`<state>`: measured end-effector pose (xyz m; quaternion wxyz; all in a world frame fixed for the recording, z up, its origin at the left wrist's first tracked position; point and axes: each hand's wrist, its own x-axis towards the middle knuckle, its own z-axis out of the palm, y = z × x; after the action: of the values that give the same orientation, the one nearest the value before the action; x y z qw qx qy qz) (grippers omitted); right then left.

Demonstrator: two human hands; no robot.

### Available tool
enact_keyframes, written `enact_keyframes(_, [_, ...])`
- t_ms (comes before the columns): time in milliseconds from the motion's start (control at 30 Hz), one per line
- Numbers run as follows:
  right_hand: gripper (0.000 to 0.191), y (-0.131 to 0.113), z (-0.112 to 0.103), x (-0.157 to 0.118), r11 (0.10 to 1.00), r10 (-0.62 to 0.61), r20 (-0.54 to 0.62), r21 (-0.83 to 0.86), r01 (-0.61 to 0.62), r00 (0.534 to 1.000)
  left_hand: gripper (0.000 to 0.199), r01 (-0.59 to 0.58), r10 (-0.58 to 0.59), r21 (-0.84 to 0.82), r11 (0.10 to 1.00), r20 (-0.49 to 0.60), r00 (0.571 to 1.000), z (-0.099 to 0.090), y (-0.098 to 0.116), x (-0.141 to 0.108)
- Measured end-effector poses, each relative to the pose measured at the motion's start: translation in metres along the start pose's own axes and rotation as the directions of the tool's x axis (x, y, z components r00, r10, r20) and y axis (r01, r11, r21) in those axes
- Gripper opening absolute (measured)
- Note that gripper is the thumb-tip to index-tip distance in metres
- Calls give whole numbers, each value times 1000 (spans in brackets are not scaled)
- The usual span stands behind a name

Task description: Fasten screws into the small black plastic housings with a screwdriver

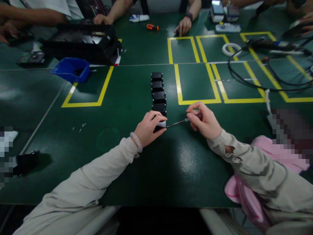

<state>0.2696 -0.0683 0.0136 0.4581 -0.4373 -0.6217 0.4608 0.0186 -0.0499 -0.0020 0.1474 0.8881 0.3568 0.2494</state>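
A column of several small black blocks (159,96) with shiny metal bits at their corners runs away from me on the green table. At its near end, my left hand (149,128) has thumb and fingers closed around a black block (159,128) with a pale top, which the hand partly covers. My right hand (204,120) grips a screwdriver (180,122) by its dark red, partly clear handle. The thin shaft points left, and its tip meets the near right corner of the held block. Whether it sits in a screw is too small to tell.
A blue bin (72,70) and a black stacked tray (83,42) stand at the back left. Yellow tape outlines (199,101) mark the table. Black cables (244,81) loop at the right, near a pink cloth (266,147). Across the table, a co-worker's hand (184,26) rests beside an orange-handled screwdriver (153,27).
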Motion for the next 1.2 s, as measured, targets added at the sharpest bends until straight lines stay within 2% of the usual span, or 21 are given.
enact_keyframes(233, [26,0,0,1,997,72,-6,13,-72,997,30,-13,13,0,1000,-11,1000,0,-1,-1])
enact_keyframes(433, [20,-3,0,0,1000,18,19,-8,-18,1000,30,-16,16,3,1000,-3,1000,1,-2,-2])
enact_keyframes(667, [26,-4,-1,0,995,90,10,-38,-90,996,31,-14,14,5,1000,-5,1000,0,-1,-1])
enact_keyframes(933, [21,-3,0,-1,997,67,17,29,-67,998,30,-23,23,8,1000,-12,1000,2,-3,-2])
enact_keyframes(1200, [25,-4,0,0,994,104,0,-15,-104,995,30,-25,25,11,1000,-12,1000,2,-3,-2])
